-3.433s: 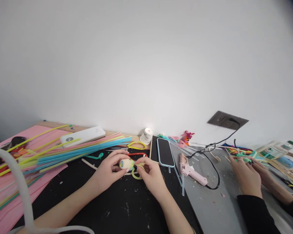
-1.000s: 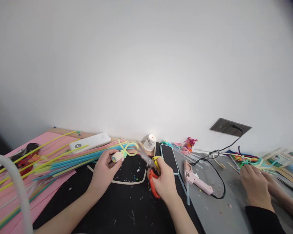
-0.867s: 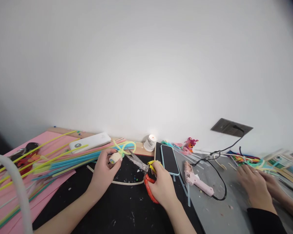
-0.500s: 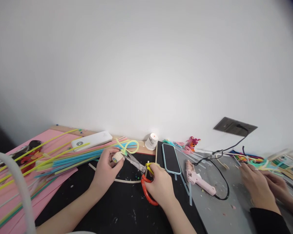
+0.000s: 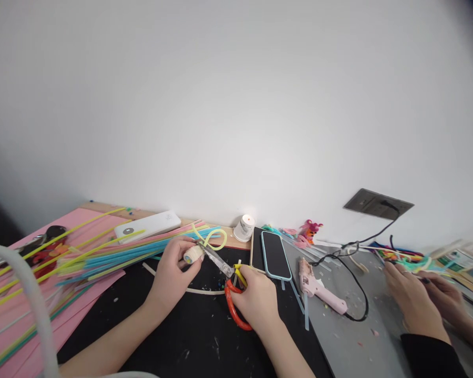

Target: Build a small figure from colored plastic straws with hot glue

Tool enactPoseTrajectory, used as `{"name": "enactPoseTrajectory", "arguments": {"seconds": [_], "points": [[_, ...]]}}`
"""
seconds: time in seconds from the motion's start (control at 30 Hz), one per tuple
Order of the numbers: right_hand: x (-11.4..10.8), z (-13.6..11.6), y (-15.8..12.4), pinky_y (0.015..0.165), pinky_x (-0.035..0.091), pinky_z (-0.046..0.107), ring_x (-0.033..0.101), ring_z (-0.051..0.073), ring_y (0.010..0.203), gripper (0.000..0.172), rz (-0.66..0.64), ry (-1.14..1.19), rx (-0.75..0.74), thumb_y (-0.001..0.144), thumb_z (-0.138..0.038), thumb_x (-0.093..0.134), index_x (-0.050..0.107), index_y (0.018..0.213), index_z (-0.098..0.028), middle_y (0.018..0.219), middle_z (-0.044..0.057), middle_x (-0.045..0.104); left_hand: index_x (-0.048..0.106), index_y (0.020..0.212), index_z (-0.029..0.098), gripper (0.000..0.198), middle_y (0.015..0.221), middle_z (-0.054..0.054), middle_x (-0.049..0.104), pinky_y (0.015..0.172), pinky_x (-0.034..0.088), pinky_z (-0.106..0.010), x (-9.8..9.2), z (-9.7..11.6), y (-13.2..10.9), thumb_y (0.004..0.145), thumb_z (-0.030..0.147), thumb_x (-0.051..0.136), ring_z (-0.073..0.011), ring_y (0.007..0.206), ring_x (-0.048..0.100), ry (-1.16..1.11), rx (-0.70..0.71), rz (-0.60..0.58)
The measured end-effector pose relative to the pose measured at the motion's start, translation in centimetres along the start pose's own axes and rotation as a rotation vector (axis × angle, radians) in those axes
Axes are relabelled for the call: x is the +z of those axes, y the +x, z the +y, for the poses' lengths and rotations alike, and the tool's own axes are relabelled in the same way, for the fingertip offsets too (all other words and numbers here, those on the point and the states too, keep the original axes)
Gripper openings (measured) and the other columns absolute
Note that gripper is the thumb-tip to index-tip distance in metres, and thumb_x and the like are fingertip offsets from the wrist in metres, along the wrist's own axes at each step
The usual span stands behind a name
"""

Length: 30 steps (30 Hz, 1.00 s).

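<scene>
On the black mat, the left hand is pinching a taped straw bundle, yellow loop already tied; the right hand is gripping orange scissors, blades at its uncut ends

Straws left; phone right of scissors; glue gun further right (candle behind).

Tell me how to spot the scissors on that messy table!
Find the black mat in the table's middle, left of the phone. The scissors are in the right hand there, blades pointing at the roll held by the left hand. Nothing else nearby has orange loop handles.
</scene>
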State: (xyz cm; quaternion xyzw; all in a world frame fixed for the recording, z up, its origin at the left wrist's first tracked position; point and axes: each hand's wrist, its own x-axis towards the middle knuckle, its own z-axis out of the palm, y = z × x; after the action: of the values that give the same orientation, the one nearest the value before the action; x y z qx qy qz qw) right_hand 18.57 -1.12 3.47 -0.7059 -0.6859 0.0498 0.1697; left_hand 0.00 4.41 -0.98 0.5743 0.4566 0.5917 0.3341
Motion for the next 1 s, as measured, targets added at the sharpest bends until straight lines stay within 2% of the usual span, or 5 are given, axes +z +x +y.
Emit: {"name": "enactPoseTrajectory", "arguments": {"seconds": [0.27,0.53,1.0], "points": [[-0.18,-0.07,0.08,0.057,0.029,0.023,0.063,0.017,0.069,0.005,0.0,-0.058,-0.012,0.069,-0.021,0.061,0.059,0.074,-0.02,0.074,0.001,0.067,0.055,0.085,0.021,0.019,0.107,-0.006,0.053,0.07,0.057,-0.031,-0.06,-0.3,0.02,0.072,0.029,0.066,-0.0247,0.099,0.06,0.006,-0.02,0.001],[-0.06,-0.18,-0.03,0.058,0.029,0.025,0.064,0.019,0.073,0.008,0.01,-0.102,-0.019,0.071,-0.024,0.061,0.059,0.077,-0.02,0.079,0.002,0.069,0.056,0.081,0.021,0.019,0.105,-0.006,0.054,0.066,0.058,-0.033,-0.15,-0.08,-0.02,0.07,0.031,0.068,-0.0248,0.094,0.063,0.017,-0.056,0.02],[0.41,0.0,0.11,0.055,0.025,0.024,0.062,0.017,0.067,0.006,0.025,-0.118,-0.042,0.069,-0.023,0.061,0.056,0.067,-0.019,0.072,0.001,0.067,0.057,0.08,0.021,0.017,0.104,-0.007,0.056,0.067,0.059,-0.034,-0.01,-0.19,-0.03,0.071,0.03,0.068,-0.0246,0.092,0.063,0.017,-0.035,0.029]]}}
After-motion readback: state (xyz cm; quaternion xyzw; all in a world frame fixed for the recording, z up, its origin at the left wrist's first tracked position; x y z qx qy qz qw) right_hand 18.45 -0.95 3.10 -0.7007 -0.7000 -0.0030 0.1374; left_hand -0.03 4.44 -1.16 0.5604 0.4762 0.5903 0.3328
